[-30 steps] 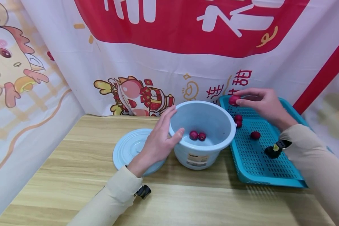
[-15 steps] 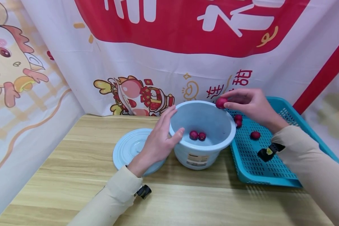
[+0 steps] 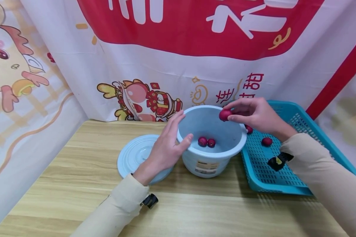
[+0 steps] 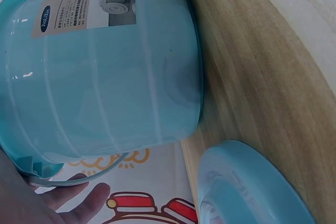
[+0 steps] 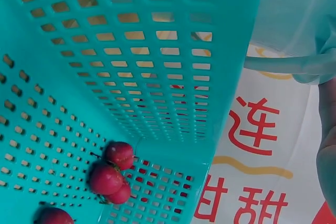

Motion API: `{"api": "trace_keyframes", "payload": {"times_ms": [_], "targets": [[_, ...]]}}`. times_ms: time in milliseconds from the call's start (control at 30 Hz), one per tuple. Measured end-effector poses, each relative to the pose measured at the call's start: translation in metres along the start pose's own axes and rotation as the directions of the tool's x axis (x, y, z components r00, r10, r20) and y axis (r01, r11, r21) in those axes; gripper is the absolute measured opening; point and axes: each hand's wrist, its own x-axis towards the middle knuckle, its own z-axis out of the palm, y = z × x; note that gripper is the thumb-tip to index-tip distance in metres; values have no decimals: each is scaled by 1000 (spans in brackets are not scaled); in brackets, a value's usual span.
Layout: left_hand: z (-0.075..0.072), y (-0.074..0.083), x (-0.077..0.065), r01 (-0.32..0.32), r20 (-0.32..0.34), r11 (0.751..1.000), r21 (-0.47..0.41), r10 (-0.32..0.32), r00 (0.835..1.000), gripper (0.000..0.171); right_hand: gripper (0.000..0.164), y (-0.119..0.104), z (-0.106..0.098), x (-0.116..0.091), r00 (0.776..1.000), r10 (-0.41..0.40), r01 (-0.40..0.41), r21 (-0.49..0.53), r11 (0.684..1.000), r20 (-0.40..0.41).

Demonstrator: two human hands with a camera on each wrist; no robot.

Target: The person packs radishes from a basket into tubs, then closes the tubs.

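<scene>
My right hand [image 3: 253, 115] pinches a round red radish [image 3: 225, 115] between thumb and fingertips, over the right side of a light blue bucket's opening. Inside the bucket [image 3: 206, 166] two radishes [image 3: 206, 142] lie on the bottom. Against the bucket's left rim rests my left hand [image 3: 169, 146], its fingers nearly straight and thumb over the near edge. The left wrist view shows its fingers [image 4: 86, 203] beside the bucket's thin handle [image 4: 100, 174]. More radishes [image 5: 106, 178] lie grouped in a corner of the teal basket [image 5: 157, 153], with another radish [image 3: 266, 142] apart from them.
The basket stands right beside the bucket, under my right forearm. A round blue lid [image 3: 133, 154] lies on the wooden table [image 3: 77, 177] left of the bucket, partly behind my left hand. A printed cloth [image 3: 166, 72] hangs along the table's back edge.
My right hand has carried the radish leftward from above the basket to over the bucket's opening. The left hand has stayed on the rim.
</scene>
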Motion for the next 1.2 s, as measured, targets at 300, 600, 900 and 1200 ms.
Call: {"api": "trace_keyframes", "payload": {"times_ms": [300,600,900,1200], "targets": [[1,-1,1,8,1,1000,-1,-8,1000,81,46,5,2,0,999,7,-5,-31,1000,37],[1,-1,0,12,-1,1000,-1,-12,1000,81,47,9,3,-2,998,11,-8,-61,998,57],[2,1,0,13,1,1000,-5,-13,1000,82,44,11,6,-5,999,-12,15,-86,996,44],[1,1,0,18,2,1000,5,-18,1000,82,43,10,7,-5,998,-49,53,-106,993,39]]}}
